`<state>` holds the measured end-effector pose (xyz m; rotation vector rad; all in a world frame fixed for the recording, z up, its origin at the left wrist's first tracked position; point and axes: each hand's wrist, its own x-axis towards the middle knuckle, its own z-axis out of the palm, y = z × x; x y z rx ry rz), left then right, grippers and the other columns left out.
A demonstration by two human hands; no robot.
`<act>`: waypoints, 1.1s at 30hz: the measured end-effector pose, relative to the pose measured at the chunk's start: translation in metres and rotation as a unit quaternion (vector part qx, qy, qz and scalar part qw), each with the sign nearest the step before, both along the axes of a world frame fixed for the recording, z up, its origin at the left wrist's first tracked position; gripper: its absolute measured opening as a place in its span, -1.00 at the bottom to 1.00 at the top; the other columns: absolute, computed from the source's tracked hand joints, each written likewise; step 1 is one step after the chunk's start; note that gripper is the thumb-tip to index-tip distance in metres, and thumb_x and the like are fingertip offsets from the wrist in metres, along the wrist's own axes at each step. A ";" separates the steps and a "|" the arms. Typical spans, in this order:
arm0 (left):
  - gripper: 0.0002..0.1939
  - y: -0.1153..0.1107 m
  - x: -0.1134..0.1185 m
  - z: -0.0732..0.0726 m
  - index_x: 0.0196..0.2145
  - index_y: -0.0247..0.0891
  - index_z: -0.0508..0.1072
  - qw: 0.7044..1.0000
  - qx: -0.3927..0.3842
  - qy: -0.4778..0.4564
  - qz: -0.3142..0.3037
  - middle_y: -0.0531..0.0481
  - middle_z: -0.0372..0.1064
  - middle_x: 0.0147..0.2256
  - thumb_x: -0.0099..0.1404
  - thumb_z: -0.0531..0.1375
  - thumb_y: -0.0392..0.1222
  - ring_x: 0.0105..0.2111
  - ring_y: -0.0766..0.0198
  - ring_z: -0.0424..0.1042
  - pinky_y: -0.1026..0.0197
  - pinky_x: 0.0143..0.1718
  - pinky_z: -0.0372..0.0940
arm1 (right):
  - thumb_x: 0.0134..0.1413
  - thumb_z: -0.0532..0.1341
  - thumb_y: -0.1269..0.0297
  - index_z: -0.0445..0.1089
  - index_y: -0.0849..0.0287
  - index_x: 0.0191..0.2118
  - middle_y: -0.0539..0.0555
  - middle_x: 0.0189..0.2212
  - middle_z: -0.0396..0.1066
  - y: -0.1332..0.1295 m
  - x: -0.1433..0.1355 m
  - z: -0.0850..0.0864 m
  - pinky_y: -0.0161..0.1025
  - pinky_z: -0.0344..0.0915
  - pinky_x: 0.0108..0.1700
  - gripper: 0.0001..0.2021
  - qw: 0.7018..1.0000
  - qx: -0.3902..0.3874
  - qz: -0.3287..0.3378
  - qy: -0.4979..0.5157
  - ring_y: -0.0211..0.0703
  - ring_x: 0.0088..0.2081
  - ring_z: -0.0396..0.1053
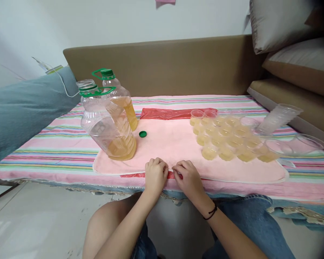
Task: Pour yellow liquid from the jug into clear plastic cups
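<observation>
My left hand [156, 175] is closed at the front border of a pink cloth [167, 140], its fingertips pinching the edge. Close beside it, my right hand [187, 177] pinches the same border, with a short stretch of hem between the two. Left of my hands stands an uncapped clear plastic jug [108, 126] with a green handle and a little yellow liquid. Behind it is a capped jug [124, 97] holding more liquid. A green cap [143, 134] lies on the cloth. Several clear plastic cups [226, 155] of yellow liquid stand in rows at the right.
A stack of clear cups [280, 118] leans behind the filled rows, near a cup lying on its side [310, 143]. Red plastic [167, 113] shows under the cloth. Cushions [302, 68] rise at the right, a blue-covered armrest [29, 108] at the left. A striped sheet [56, 144] covers the seat.
</observation>
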<state>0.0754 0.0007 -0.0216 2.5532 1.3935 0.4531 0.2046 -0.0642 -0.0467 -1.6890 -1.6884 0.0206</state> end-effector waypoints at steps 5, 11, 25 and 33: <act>-0.81 0.002 0.001 0.000 -0.39 -0.20 0.48 1.000 -0.003 0.013 -0.010 -0.09 0.45 -0.25 0.33 0.10 -0.28 -0.18 0.06 0.31 0.04 -0.21 0.12 | 0.17 0.13 0.50 0.46 0.09 -0.37 0.09 -0.36 0.40 0.000 0.000 0.001 -0.12 0.26 -0.20 -0.79 1.000 -0.002 0.002 -0.012 -0.05 -0.26 0.27; -0.81 0.003 0.000 0.002 -0.37 -0.20 0.46 0.999 -0.014 0.022 -0.024 -0.08 0.45 -0.25 0.35 0.08 -0.28 -0.17 0.06 0.32 0.04 -0.20 0.11 | 0.17 0.14 0.48 0.46 0.11 -0.34 0.09 -0.36 0.41 -0.002 0.000 0.004 -0.11 0.28 -0.20 -0.82 1.000 -0.008 0.008 -0.026 -0.03 -0.26 0.27; -0.86 0.008 -0.032 0.007 -0.31 -0.21 0.37 0.992 -0.044 0.026 -0.115 -0.01 0.38 -0.22 0.17 0.26 -0.29 -0.16 0.12 0.32 0.08 -0.15 0.12 | 0.13 0.20 0.51 0.47 0.15 -0.38 0.07 -0.38 0.48 -0.015 0.010 0.006 -0.14 0.29 -0.20 -0.84 0.993 -0.004 0.085 -0.076 -0.08 -0.27 0.33; -0.89 0.005 -0.040 0.011 -0.35 -0.22 0.44 0.986 -0.024 0.039 -0.162 -0.06 0.38 -0.17 0.18 0.31 -0.22 -0.10 0.08 0.29 0.04 -0.10 0.10 | 0.03 0.32 0.50 0.50 0.14 -0.38 0.07 -0.34 0.45 -0.020 0.015 0.006 -0.14 0.31 -0.20 -0.90 0.989 -0.004 0.118 -0.091 -0.06 -0.24 0.32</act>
